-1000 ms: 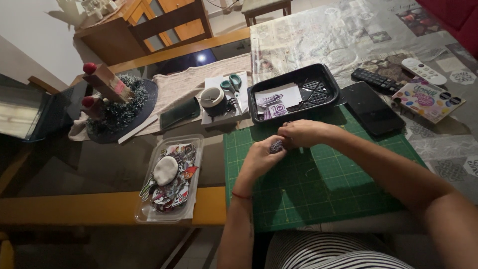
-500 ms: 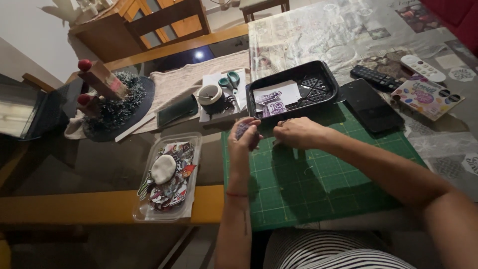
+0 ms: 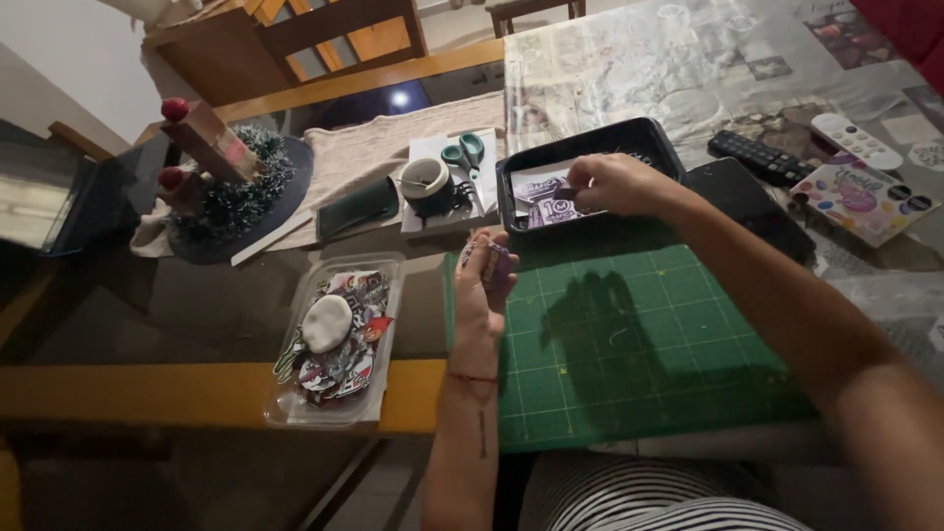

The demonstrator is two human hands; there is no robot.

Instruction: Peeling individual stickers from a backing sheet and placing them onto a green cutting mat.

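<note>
Glass-topped bench (image 3: 197, 305), green mat (image 3: 649, 344) near. Left hand (image 3: 484, 285) pinching small printed cutout (image 3: 492, 258); right hand (image 3: 615, 184) gripping paper piece (image 3: 551, 208) in far black tray (image 3: 657, 149). Seeming light, flimsy, creasing easily; holding by edges suiting best.

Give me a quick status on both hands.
Left hand holds a small cutout over the green mat. Right hand reaches into the black tray. Nothing blocking.

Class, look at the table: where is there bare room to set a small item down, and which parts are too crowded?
Free: the green cutting mat between the left hand and the right forearm, and the glass between the clear sticker tray and the wreath centrepiece. Crowded: the black tray where the right hand reaches, and the stretch holding the scissors and remote.
</note>
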